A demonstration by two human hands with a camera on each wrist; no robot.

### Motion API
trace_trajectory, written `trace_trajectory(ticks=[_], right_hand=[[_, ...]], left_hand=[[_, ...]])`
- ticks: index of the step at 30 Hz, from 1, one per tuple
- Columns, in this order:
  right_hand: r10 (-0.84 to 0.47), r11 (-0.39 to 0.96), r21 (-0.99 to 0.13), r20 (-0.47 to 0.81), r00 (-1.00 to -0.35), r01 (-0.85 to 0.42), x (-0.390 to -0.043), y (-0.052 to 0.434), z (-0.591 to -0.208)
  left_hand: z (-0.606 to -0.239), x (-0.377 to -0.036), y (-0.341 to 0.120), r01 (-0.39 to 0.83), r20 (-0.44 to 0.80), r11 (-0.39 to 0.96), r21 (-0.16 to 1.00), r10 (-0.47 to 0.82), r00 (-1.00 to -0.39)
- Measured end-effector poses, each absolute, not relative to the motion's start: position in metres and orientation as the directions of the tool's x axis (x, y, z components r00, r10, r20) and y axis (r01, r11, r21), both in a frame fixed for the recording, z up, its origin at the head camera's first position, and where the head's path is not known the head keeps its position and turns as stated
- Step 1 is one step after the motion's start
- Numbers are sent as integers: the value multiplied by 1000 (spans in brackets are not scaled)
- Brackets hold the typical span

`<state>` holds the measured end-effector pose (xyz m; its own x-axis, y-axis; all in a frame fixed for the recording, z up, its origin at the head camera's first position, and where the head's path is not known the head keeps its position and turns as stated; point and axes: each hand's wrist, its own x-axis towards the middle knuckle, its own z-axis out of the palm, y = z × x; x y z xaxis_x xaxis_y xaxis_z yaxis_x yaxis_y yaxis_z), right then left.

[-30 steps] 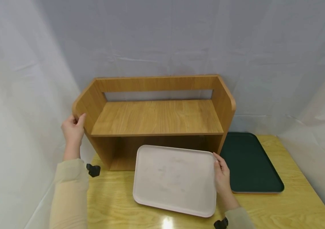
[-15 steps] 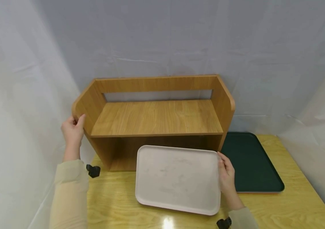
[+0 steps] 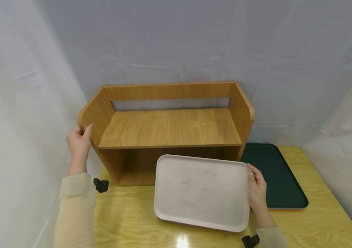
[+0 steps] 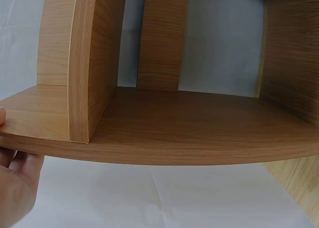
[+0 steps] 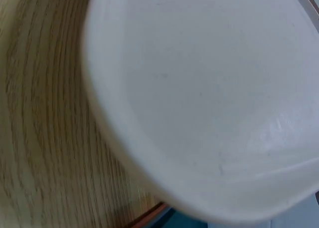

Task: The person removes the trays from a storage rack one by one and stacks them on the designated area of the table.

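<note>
A wooden shelf (image 3: 169,127) with two levels stands at the back of the table. My left hand (image 3: 79,140) grips the front edge of its left side panel, thumb on the inner face; in the left wrist view the fingers (image 4: 22,175) curl behind that panel (image 4: 199,148). By its right short edge, my right hand (image 3: 257,187) holds a pale, faintly stained tray (image 3: 202,193), thumb over the rim. The tray overlaps the front of the shelf's lower compartment in the head view. The right wrist view shows the tray (image 5: 209,88) close up over the wood grain, with the hand out of sight.
Right of the shelf lies a dark green tray (image 3: 281,179), with an orange edge showing beneath its front. White sheeting (image 3: 176,41) hangs behind and on both sides. The yellow wood table (image 3: 123,213) extends in front of the shelf.
My right hand has moved to the right with the pale tray, which now covers more of the green tray's left side. My left hand stays on the shelf's side panel.
</note>
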<state>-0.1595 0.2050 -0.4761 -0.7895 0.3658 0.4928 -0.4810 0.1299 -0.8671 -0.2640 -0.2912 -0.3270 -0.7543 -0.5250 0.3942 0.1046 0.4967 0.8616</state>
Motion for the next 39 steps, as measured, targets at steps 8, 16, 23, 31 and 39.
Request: trace_trajectory(ticks=[8,16,23,31,39], right_hand=[[394,147,-858,507,-767,-492,-162,228,-486],[393,161,-833,546,-740,-529,-155,244,-481],[423,93,-835,526,-738,-542,-152,256,-475],[468,52,-843,494,-733,-535,-148,273,-477],[486,74,-853,483,-728,-516,-142,288,-477]], left_hand=[[-327,-266,-291,97,388,500,860,-519,-762],[-328,-268,-292,101,396,508,855,-516,-759],[-328,-269,-292,112,403,500,859,-525,-749],[-328,-269,-290,114,401,497,860,-520,-754],[-328,-268,-291,107,399,501,859,-525,-752]])
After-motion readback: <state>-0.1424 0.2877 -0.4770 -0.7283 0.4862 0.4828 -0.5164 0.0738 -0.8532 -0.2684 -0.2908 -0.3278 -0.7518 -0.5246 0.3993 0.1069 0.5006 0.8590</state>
